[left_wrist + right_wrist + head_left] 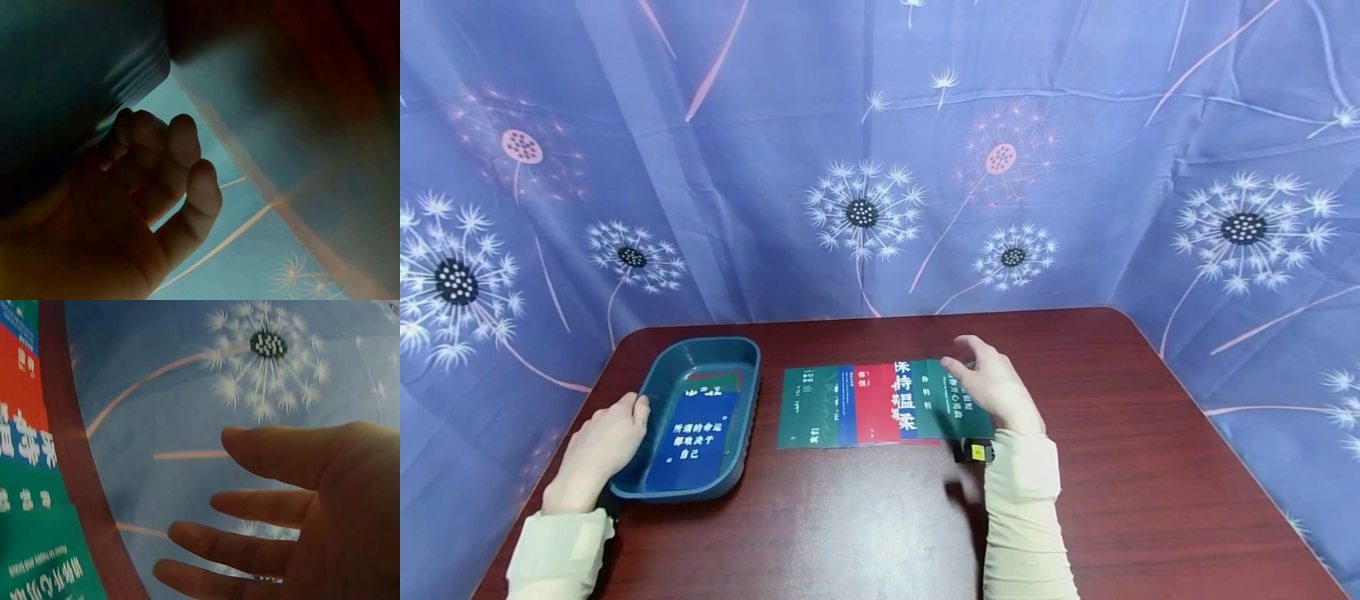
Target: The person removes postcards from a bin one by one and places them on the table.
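One left grip (pixel 598 446) curled round tray rim (pixel 756 379), one right grip (pixel 997 389) loosely splayed near cards (pixel 874 408)

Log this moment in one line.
left hand: at rim of teal rounded plastic tray; right hand: empty, by overlapping green, red, blue rectangular cards; tray: blue card inside

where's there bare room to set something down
Bare tabletop lies on the near side of the card row, between the tray and the right sleeve, and right of that sleeve. The left is crowded: tray, left hand.
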`<state>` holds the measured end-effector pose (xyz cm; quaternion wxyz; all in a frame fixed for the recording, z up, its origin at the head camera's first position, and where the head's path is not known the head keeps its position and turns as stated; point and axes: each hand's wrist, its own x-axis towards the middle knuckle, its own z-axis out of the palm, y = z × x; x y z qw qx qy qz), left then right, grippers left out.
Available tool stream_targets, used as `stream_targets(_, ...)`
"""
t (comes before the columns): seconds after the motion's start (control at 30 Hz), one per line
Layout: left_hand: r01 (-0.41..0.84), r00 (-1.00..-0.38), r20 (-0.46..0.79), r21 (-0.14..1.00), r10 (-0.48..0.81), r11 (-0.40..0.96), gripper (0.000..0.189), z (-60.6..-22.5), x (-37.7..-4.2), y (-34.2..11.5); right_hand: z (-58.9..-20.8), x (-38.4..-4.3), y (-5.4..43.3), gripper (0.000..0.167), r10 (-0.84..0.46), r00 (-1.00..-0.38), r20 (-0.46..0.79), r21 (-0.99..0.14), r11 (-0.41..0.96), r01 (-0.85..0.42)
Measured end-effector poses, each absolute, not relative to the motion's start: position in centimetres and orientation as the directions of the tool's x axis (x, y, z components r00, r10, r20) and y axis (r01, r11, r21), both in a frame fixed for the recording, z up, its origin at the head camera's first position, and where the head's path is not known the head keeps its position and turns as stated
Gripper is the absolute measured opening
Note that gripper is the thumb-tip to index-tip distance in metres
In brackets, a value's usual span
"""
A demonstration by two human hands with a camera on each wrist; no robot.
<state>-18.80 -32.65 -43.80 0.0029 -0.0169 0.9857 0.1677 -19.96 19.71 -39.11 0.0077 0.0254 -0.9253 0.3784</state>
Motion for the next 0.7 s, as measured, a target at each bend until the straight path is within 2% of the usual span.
stream_targets(0.23,-0.024,-1.000,-0.014,0.336,-0.020,0.941,0.047,-43.7,-18.8,-32.7,-38.7,-19.9,17.3,0.048,-0.105,-0.992,0.075,-0.688,0.714,-0.128)
stream_targets(0.43,-0.023,-1.000,-0.015,0.338,-0.019,0.941,0.049,-43.5,-19.0,-32.7,-38.8,-20.5,14.9,0.043,-0.135,-0.977,0.166,-0.707,0.674,-0.214)
stream_targets(0.7,-0.035,-0.999,-0.044,0.337,-0.022,0.941,0.050,-43.6,-19.0,-33.0,-39.3,-20.8,10.5,0.037,-0.226,-0.953,0.204,-0.718,0.627,-0.302)
